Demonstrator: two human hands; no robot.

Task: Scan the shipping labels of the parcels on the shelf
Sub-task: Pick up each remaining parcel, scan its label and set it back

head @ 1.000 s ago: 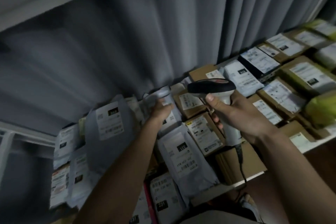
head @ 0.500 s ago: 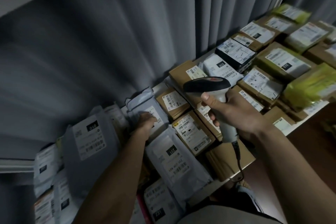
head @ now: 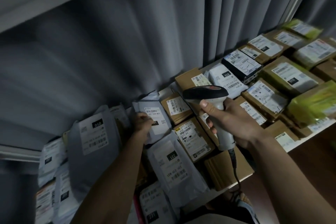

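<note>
**Grey mailer steadied, scanner raised for the read**

Grey plastic fills the near end of the shelf, and we have one grey mailer under our left hand. The fingers lie on its lower left corner, partly covering the white shipping label; whether they pinch the bag or only press it flat we cannot tell. Our right hand is clenched around the handle of the barcode scanner, thumb up the front, the dark head just above and to the right of the held mailer, its cable trailing down toward us.

We judge the step in hand to be presenting this label for a scan. Beyond the scanner grip, brown cardboard boxes and green-wrapped parcels lie label-up in rows; below the left grip, more grey mailers overlap.

Next, we likely need the left fingers clear of the barcode and the scanner head tipped down and left onto it, held steady, since the label sits creased on soft plastic.
</note>
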